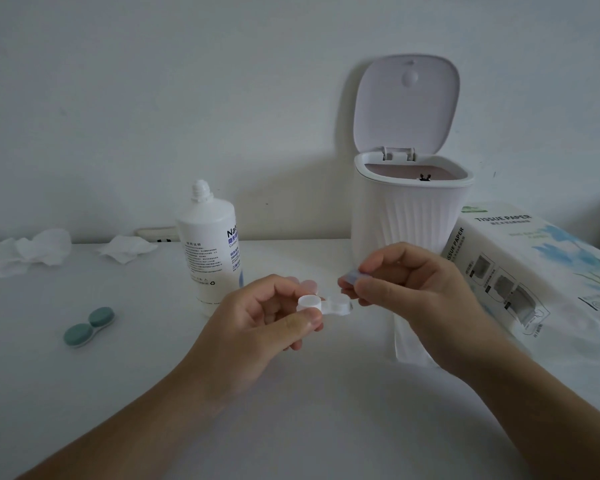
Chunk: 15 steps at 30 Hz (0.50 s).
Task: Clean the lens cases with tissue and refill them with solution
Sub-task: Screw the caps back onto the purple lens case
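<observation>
My left hand [271,317] holds a white lens case [326,305] above the table, thumb and fingers pinching its left well, which has a white cap on. The right well is uncovered. My right hand [409,285] pinches a pale blue cap [355,274] just above and right of that open well. A pink cap [309,286] shows behind my left fingers; what it rests on is hidden. A green lens case [89,326] lies closed on the table at the left. The solution bottle [210,247] stands uncapped behind my left hand.
A white bin [409,216] with its lid up stands at the back right. A tissue paper pack [541,271] lies to the right. Crumpled tissues [32,252] and another tissue [127,248] lie at the back left by the wall.
</observation>
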### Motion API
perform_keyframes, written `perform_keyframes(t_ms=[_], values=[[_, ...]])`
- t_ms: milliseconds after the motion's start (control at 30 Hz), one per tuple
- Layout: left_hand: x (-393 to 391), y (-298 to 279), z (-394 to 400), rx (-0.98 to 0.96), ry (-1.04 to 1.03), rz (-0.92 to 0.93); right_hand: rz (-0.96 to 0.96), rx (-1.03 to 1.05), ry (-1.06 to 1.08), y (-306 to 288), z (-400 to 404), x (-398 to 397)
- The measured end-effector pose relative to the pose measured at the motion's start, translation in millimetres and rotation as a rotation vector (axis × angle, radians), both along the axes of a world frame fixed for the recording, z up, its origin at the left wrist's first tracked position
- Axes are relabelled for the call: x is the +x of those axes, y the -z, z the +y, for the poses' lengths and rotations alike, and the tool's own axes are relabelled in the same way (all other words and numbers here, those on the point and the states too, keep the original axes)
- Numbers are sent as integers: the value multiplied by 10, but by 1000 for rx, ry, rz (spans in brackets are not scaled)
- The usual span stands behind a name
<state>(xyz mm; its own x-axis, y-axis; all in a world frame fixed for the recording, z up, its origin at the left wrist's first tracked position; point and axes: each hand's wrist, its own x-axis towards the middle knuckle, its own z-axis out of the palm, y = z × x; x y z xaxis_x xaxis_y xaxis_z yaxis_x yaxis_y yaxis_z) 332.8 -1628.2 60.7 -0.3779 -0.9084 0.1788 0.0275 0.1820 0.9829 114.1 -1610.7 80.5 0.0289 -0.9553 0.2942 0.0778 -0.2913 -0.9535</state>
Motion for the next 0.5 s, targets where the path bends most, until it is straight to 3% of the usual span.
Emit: perform_keyframes(t_ms=[500], values=[[-10, -11, -2, 6, -13, 21, 371, -47, -145, 21, 48, -6]])
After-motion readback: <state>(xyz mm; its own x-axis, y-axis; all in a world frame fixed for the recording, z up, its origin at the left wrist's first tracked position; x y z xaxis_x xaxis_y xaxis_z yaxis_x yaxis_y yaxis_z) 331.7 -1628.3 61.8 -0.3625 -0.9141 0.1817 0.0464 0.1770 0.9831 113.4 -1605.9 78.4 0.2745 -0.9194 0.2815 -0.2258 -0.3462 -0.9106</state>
